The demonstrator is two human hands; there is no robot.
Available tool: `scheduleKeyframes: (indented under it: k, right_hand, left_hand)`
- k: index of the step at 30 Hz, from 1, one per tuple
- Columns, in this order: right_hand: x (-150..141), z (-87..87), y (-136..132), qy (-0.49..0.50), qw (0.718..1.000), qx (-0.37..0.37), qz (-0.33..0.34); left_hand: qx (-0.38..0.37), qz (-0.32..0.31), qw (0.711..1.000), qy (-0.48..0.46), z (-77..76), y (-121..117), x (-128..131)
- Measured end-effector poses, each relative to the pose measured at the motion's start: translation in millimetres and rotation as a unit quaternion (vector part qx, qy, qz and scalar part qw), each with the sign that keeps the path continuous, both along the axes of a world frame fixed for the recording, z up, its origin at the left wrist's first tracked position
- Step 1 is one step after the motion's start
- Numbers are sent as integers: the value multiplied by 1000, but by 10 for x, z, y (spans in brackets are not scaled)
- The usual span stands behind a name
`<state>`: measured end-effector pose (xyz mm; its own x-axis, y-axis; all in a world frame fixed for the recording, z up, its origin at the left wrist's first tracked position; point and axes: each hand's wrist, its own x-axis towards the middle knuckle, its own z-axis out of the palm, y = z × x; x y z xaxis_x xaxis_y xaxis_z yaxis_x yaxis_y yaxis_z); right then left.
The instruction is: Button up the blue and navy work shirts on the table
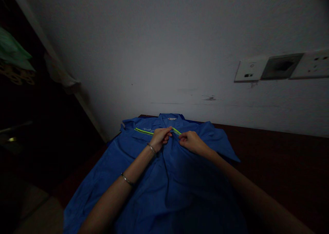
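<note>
A blue work shirt (pixel 144 158) lies spread on a dark reddish table, its collar (pixel 164 120) toward the wall. Yellow-green reflective strips run across its chest, with light lettering above the left one. Around the chest opening, my left hand (pixel 160 138) pinches the shirt's front at the inner end of the right strip. My right hand (pixel 191 141) has its fingers closed on the cloth just below that same strip, a short way to the right. Two bracelets sit on my left wrist and forearm. Shadow hides much of the shirt's lower right.
Behind the table rises a pale wall with a row of sockets (pixel 250 70) at the right. A dark door with a handle (pixel 15 127) stands at the left, and green cloth (pixel 12 50) hangs there. The table top (pixel 282 151) extends rightward.
</note>
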<state>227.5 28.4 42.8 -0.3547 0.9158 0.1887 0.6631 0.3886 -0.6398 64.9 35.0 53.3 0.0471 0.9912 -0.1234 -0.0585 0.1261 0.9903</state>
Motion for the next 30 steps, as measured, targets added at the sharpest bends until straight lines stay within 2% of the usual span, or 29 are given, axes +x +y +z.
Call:
scheduleKeyframes:
  k: [7,12,19,30]
  right_hand:
    - [-24,-63,16,-44,999,30,-1]
    - [-7,-18,-13,-72,996,49,2]
    - [16,4,2,33,997,-62,-22]
    - [70,56,20,98,982,-160,-25]
  left_hand:
    - [9,-1,1000,-17,-25,-17,45]
    - [18,8,1000,-15,-49,-7,38]
    - [28,37,998,-29,-76,0,37]
    - [39,36,998,-22,-160,34,61]
